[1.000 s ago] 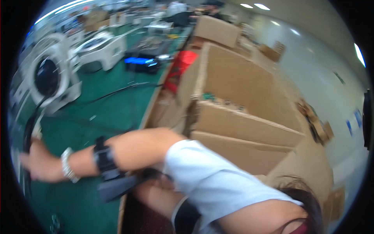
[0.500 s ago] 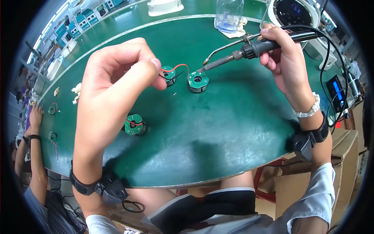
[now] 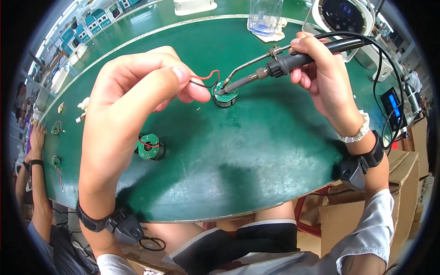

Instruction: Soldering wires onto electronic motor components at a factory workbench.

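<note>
My left hand pinches a thin red wire and a thin black wire between thumb and fingers. Both wires run right, to a round green circuit board on a dark ring-shaped body. In my right hand is a soldering iron with a black handle and a slim metal guide tube clamped alongside. Its tip touches or hovers just above the board's upper left part, where the wires end; the exact contact is too small to tell. A similar green board lies below my left hand.
Two small wired boards lie at the left edge, near another person's hand. At the back stand a clear plastic container and a white device with a round dark face. A box with a blue display sits right.
My right hand has moved left, bringing the iron's tip from the board's edge onto the wire ends. My left hand has shifted slightly right, and a board behind it is now hidden.
</note>
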`<action>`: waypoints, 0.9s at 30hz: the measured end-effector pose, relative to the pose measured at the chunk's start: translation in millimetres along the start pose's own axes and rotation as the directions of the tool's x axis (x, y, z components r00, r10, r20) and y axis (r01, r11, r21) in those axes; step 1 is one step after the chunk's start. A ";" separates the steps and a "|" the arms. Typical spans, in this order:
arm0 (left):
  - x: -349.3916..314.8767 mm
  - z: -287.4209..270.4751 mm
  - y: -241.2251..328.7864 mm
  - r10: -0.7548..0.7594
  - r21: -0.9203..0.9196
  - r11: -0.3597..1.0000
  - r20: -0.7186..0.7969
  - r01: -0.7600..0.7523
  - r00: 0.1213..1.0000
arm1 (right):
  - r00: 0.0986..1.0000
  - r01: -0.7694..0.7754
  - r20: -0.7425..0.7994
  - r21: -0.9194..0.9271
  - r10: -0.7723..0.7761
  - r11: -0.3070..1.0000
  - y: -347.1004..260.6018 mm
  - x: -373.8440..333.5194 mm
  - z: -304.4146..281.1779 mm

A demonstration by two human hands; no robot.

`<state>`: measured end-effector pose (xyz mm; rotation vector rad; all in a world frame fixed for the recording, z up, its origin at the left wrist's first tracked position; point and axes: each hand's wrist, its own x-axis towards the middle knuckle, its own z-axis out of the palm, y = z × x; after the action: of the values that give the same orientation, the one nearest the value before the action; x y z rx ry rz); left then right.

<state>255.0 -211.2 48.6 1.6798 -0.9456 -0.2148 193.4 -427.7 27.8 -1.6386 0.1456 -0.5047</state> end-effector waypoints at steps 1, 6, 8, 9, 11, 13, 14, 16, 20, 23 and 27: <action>-0.4 0.2 0.1 -0.004 -0.013 1.000 0.002 0.004 1.000 | 1.000 -0.001 0.000 0.001 0.001 1.000 -0.3 -0.7 0.2; 0.0 1.6 0.8 -0.023 -0.060 0.998 0.008 0.024 1.000 | 1.000 0.001 0.015 -0.008 -0.001 1.000 -0.7 -2.1 -1.2; 0.9 3.2 -0.1 -0.013 -0.079 0.997 0.007 0.013 1.000 | 1.000 -0.003 0.009 -0.009 0.003 1.000 -1.4 -2.3 -0.6; 1.4 3.1 -1.1 -0.013 -0.079 0.997 0.010 0.013 1.000 | 1.000 -0.008 0.004 -0.012 0.008 1.000 -1.2 -1.8 0.1; 1.6 2.9 -1.4 -0.054 -0.137 0.989 0.001 0.054 0.999 | 1.000 -0.010 0.008 -0.013 0.010 1.000 -1.1 -1.4 -0.2; 1.3 2.4 -1.9 -0.039 -0.124 0.991 -0.001 0.038 0.999 | 1.000 -0.009 0.014 -0.012 0.010 1.000 -2.1 -1.2 0.2; 0.8 2.4 -2.0 -0.025 -0.116 0.993 -0.003 0.025 1.000 | 1.000 -0.011 0.015 -0.010 0.011 1.000 -2.4 -1.6 0.6; 0.4 2.6 0.1 -0.032 -0.112 0.993 -0.009 0.031 0.999 | 1.000 -0.011 0.015 -0.005 0.011 1.000 -3.7 -2.0 0.8; 1.4 3.7 0.2 -0.038 -0.099 0.994 -0.005 0.037 0.999 | 1.000 -0.011 -0.010 -0.002 0.011 1.000 -5.8 -3.2 2.0; 2.5 3.5 0.6 -0.049 -0.108 0.993 -0.007 0.048 0.999 | 1.000 -0.010 -0.014 0.001 0.010 1.000 -5.3 -3.0 1.3; 2.1 3.2 -2.1 -0.021 -0.104 0.994 0.015 0.023 1.000 | 0.999 -0.026 0.024 -0.016 0.027 1.000 -5.7 -3.2 -0.3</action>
<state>255.5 -214.8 46.3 1.5955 -0.9111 -0.2856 189.3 -425.9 32.6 -1.6552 0.1533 -0.4641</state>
